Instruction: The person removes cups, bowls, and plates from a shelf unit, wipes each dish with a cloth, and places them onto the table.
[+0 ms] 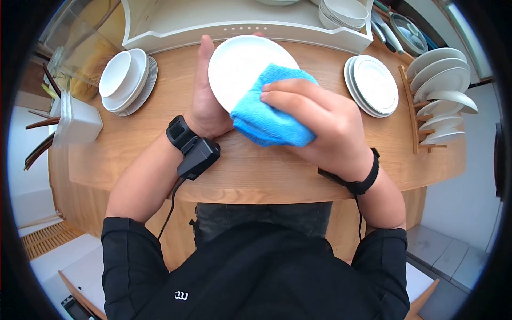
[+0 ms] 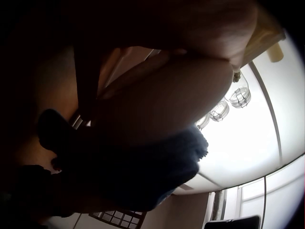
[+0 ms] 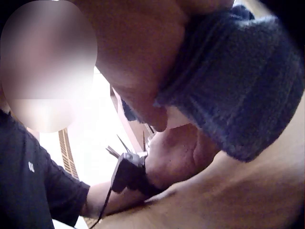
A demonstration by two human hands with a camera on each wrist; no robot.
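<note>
A round white plate is held up over the table by my left hand. The palm lies under its left side, the thumb stands along the left rim, and a fingertip shows past the far edge. My right hand grips a folded blue cloth and presses it on the plate's near right part. In the left wrist view the plate is dark, with the cloth against its lower edge. The cloth hangs from the right fingers in the right wrist view, close to my left hand.
Stacked bowl and plates stand left, a plate stack right. A wooden rack holds several dishes at far right. Behind is a white shelf with bowls. A white container with chopsticks sits at the left edge.
</note>
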